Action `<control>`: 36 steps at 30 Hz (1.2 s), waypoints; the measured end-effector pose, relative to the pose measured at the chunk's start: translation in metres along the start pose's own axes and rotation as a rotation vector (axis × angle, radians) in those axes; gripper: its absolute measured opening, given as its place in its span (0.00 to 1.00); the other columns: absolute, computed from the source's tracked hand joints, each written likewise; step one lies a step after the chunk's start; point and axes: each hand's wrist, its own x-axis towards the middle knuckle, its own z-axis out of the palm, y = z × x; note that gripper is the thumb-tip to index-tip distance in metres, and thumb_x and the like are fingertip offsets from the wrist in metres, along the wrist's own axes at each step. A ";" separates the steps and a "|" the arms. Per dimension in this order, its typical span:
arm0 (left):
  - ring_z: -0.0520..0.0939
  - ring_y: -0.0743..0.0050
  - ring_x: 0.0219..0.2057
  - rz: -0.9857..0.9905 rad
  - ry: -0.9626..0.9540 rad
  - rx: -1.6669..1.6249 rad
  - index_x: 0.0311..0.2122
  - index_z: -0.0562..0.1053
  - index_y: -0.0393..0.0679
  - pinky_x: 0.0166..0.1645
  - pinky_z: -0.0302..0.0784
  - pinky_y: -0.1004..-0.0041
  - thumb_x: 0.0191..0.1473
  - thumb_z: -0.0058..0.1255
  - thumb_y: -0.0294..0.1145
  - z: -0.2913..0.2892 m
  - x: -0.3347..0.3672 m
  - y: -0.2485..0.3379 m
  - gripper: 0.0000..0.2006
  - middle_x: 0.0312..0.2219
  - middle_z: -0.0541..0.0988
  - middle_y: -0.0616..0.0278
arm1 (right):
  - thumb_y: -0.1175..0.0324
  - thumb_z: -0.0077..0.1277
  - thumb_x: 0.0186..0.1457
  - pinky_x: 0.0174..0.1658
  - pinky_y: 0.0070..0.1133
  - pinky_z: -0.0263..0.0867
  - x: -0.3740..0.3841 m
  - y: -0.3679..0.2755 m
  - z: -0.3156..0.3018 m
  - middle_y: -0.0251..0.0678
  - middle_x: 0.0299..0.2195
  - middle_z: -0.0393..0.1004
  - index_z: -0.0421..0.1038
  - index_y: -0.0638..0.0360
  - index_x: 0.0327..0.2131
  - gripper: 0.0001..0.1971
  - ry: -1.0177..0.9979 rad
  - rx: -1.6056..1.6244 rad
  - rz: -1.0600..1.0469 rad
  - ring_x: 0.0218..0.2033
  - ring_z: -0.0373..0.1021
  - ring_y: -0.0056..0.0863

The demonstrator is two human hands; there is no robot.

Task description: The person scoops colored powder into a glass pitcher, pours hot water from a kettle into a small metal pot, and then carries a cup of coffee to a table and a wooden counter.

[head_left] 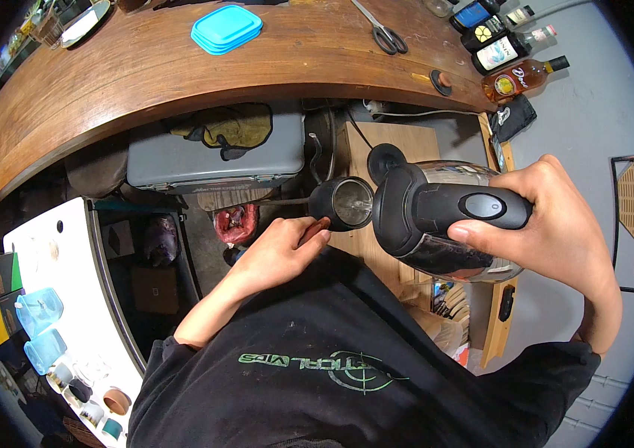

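My right hand (pixel 548 224) is wrapped round the black handle of an electric kettle (pixel 399 216) with a see-through body. The kettle is tipped to the left, and water runs from it into a small black pouring kettle (pixel 322 203) without its lid. The fingers of my left hand (pixel 283 246) are closed on the brownish handle of this pouring kettle, holding it under the electric kettle's mouth. Inside the pouring kettle the metal wall shows; how full it is I cannot tell. A black lid with a wooden knob (pixel 444 81) lies at the right end of the wooden counter (pixel 317 63).
Scissors (pixel 388 36) and a blue plastic box (pixel 227 30) lie on the counter, with several bottles (pixel 507 52) at its right end. Below are a grey cooler box (pixel 216 153), a wooden cabinet (pixel 406 142) and a round black piece (pixel 385 159). A white-topped unit (pixel 70 261) stands left.
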 end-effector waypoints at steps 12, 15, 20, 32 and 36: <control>0.71 0.77 0.22 0.007 0.034 -0.044 0.47 0.73 0.26 0.30 0.68 0.69 0.63 0.47 0.39 -0.004 -0.003 -0.002 0.21 0.19 0.72 0.53 | 0.52 0.68 0.41 0.19 0.21 0.61 0.005 0.009 0.003 0.39 0.11 0.68 0.77 0.69 0.21 0.24 0.053 0.182 -0.150 0.12 0.65 0.24; 0.72 0.75 0.21 -0.028 0.039 -0.057 0.46 0.73 0.26 0.30 0.69 0.68 0.62 0.48 0.38 -0.007 -0.004 -0.001 0.20 0.19 0.74 0.47 | 0.53 0.68 0.40 0.20 0.22 0.62 0.007 0.009 0.004 0.39 0.11 0.68 0.77 0.69 0.20 0.24 0.027 0.183 -0.108 0.13 0.66 0.24; 0.71 0.79 0.21 -0.062 0.049 -0.055 0.47 0.73 0.25 0.29 0.68 0.70 0.62 0.48 0.38 -0.009 -0.006 -0.004 0.21 0.18 0.73 0.52 | 0.52 0.68 0.40 0.20 0.22 0.61 0.011 0.009 0.006 0.38 0.11 0.69 0.77 0.69 0.21 0.24 0.098 0.200 -0.160 0.12 0.65 0.25; 0.69 0.80 0.22 -0.071 0.160 -0.104 0.48 0.73 0.28 0.28 0.66 0.71 0.63 0.48 0.39 -0.020 -0.026 -0.005 0.21 0.18 0.71 0.56 | 0.53 0.67 0.43 0.22 0.16 0.55 0.036 0.054 0.020 0.25 0.15 0.71 0.79 0.67 0.27 0.22 -0.136 0.606 -0.241 0.18 0.62 0.11; 0.68 0.81 0.21 -0.090 0.167 -0.102 0.40 0.74 0.30 0.27 0.65 0.71 0.63 0.47 0.38 -0.027 -0.030 0.001 0.17 0.16 0.70 0.61 | 0.37 0.63 0.46 0.21 0.15 0.51 0.047 0.089 0.046 0.22 0.14 0.64 0.76 0.68 0.25 0.34 -0.052 0.804 -0.353 0.18 0.58 0.10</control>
